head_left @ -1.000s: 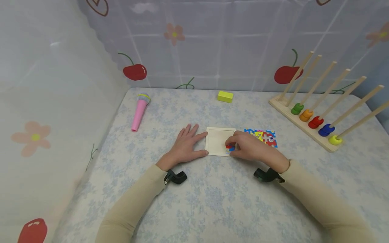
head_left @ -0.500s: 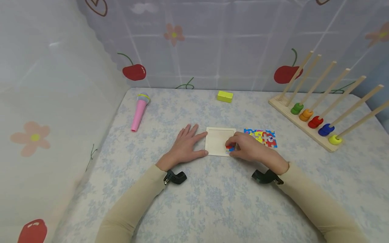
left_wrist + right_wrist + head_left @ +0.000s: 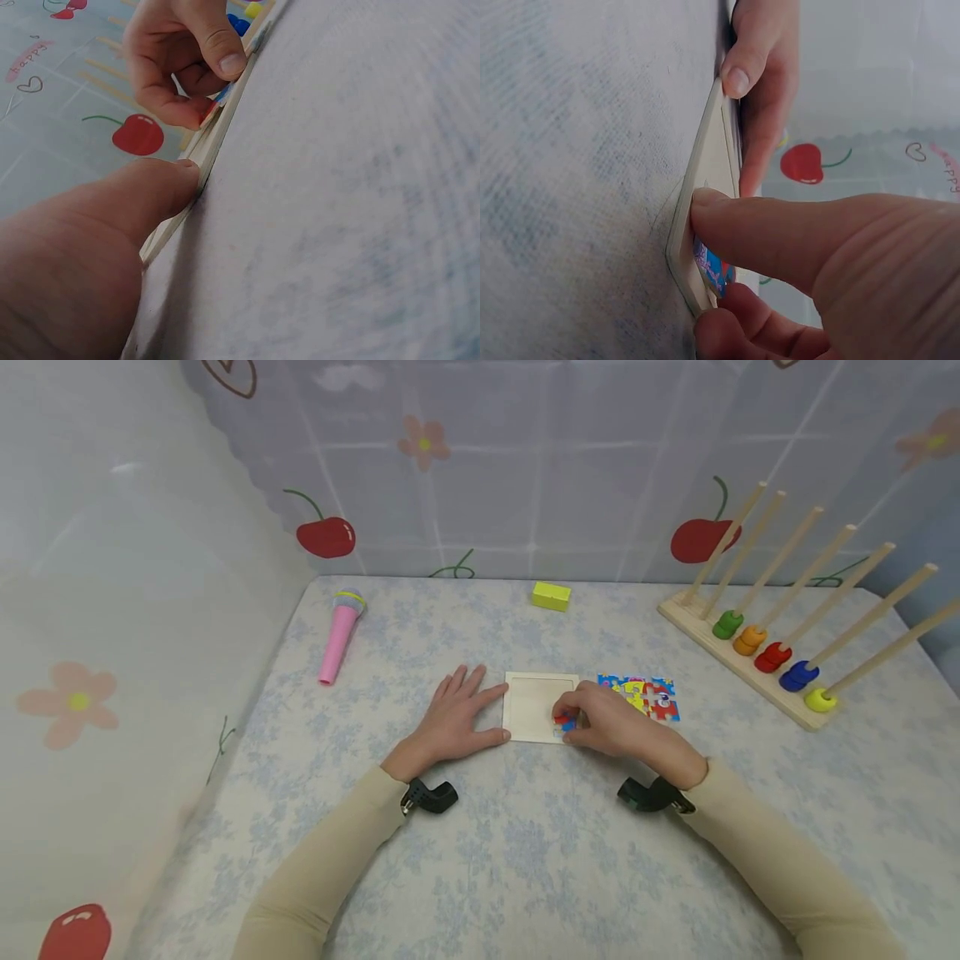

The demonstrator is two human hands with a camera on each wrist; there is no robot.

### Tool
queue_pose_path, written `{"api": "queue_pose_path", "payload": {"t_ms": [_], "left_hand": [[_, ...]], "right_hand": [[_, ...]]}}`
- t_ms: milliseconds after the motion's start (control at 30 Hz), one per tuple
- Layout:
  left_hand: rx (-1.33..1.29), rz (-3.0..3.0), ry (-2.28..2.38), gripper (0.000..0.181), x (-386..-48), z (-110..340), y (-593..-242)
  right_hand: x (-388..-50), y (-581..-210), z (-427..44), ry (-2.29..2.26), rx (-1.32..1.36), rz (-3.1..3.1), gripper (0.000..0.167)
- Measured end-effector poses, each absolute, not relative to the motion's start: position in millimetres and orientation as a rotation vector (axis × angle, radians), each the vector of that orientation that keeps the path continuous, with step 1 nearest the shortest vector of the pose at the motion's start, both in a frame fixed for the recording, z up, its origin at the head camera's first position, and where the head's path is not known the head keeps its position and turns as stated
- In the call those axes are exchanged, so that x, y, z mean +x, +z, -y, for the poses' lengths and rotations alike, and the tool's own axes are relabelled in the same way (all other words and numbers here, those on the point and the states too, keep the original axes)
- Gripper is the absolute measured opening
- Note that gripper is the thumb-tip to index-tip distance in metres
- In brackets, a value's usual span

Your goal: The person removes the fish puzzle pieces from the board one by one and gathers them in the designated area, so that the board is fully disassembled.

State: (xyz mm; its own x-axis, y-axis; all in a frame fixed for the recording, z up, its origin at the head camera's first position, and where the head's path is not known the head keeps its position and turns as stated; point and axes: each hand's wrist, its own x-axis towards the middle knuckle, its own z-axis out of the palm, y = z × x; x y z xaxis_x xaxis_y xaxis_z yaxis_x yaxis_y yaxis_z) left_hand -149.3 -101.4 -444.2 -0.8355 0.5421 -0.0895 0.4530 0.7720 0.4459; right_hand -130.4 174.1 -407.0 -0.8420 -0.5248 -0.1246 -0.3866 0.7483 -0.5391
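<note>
A shallow square wooden puzzle tray [image 3: 531, 703] lies on the table in front of me. My left hand [image 3: 452, 720] rests flat with fingers spread, its thumb and index fingertip touching the tray's left edge. Over the tray's lower right corner, my right hand [image 3: 606, 720] has curled fingers and pinches a red and blue puzzle piece [image 3: 564, 725]. In the right wrist view the thumb lies at the tray's rim, and the piece [image 3: 712, 268] shows tilted between thumb and fingers. Right of the tray, colourful joined puzzle pieces [image 3: 662, 700] lie partly hidden behind my right hand.
A pink toy microphone [image 3: 341, 639] lies at the back left. Near the back edge sits a yellow block [image 3: 551, 597]. On the right stands a wooden peg rack [image 3: 738, 662] with coloured beads and tall pegs. A printed curtain [image 3: 495, 468] hangs behind the table.
The head view has shifted slightly, so the scene sits a little further left in it. Both hands keep their places at the tray, with the piece still in the right fingers.
</note>
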Motion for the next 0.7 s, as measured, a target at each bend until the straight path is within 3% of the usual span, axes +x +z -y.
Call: {"api": "queue_pose_path", "payload": {"t_ms": [700], "left_hand": [[0.776, -2.758, 0.602, 0.076, -150.0, 101.2, -443.2]], "right_hand": [[-131.7, -404.7, -172.3, -0.800, -0.728, -2.660, 0.027]]}}
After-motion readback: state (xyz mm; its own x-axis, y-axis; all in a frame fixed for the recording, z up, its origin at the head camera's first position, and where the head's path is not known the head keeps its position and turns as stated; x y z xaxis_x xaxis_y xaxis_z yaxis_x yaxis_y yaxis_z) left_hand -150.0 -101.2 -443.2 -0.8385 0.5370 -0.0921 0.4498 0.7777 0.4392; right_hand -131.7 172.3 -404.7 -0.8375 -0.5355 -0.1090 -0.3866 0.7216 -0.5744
